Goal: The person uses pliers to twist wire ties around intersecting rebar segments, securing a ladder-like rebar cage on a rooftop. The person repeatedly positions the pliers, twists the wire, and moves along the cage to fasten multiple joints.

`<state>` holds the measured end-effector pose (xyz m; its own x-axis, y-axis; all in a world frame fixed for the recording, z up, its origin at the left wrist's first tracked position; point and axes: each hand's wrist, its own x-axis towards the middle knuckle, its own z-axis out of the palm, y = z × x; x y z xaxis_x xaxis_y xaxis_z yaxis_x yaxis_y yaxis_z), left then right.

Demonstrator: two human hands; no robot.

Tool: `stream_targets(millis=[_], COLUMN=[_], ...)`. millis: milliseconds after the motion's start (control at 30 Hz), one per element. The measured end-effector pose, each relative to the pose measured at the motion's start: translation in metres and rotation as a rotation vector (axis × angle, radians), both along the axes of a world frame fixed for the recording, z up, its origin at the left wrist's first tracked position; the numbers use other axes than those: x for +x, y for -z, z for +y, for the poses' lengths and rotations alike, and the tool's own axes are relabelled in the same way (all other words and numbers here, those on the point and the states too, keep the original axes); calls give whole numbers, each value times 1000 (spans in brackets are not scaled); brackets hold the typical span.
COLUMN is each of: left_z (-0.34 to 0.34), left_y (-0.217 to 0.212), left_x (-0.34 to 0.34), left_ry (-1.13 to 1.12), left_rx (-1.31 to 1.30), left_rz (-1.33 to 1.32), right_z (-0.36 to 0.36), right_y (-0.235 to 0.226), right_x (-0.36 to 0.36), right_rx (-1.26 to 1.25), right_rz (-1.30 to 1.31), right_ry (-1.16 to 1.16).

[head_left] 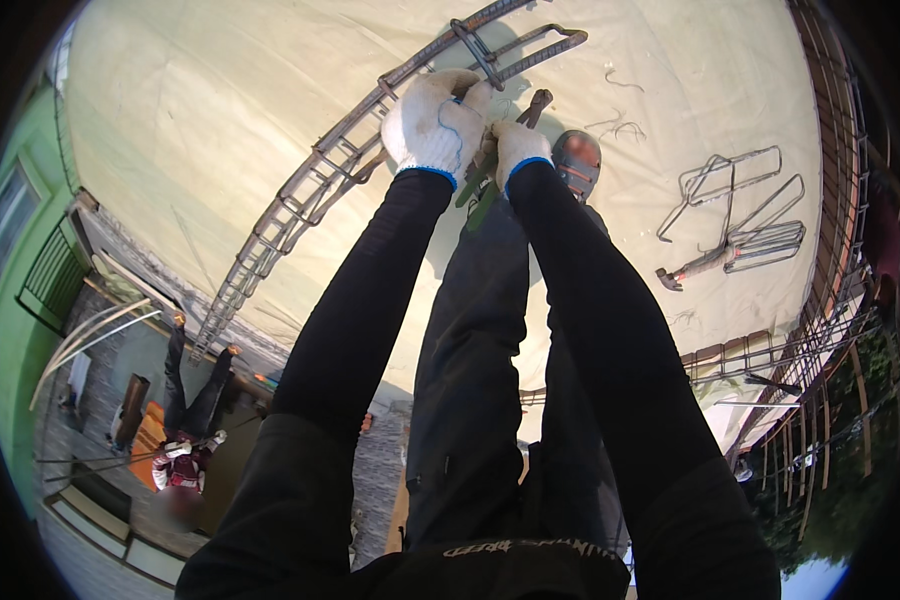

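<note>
My left hand (425,125), in a white knit glove with a blue cuff, is closed against the side of a long, narrow rebar cage (315,165). Its fingertips meet near a bent stirrup (492,72) at the cage's end; what they pinch is hidden. Close beside it, my right hand (520,148), gloved alike, is wrapped round a rusty tool with a pincer-like head (540,98) poking out past the fingers. Green strips (478,208) show just below the hands; whether they are handles or footwear I cannot tell.
Several bent rebar stirrups (770,240) lie on the pale sheet at right, beside a hammer-like tool (670,279). More rebar (838,150) curves along the right edge. My shoe (577,165) is near my right hand. Another person (182,462) is at lower left, below the sheet's edge.
</note>
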<state>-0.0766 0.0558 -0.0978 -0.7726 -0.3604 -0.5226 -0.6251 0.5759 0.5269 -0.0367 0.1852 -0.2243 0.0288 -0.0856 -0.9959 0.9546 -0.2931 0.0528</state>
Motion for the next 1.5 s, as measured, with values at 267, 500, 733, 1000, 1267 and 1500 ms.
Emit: stream_targets(millis=[267, 500, 733, 1000, 1267, 1500], left_z=[7, 3, 0, -11, -10, -13], left_y=[3, 6, 13, 19, 16, 19], left_x=[4, 1, -5, -6, -13, -12], left_ry=[257, 224, 315, 318, 339, 314], left_rx=[-216, -96, -186, -38, -37, -22], left_rz=[109, 118, 47, 38, -36, -9], right_z=[67, 42, 11, 26, 11, 16], right_y=[-27, -93, -89, -78, -63, -67], right_x=[8, -46, -63, -60, -55, -58], right_rx=[504, 141, 8, -22, 24, -13], right_rz=[391, 556, 576, 498, 551, 561], right_ry=[-65, -109, 51, -13, 137, 122])
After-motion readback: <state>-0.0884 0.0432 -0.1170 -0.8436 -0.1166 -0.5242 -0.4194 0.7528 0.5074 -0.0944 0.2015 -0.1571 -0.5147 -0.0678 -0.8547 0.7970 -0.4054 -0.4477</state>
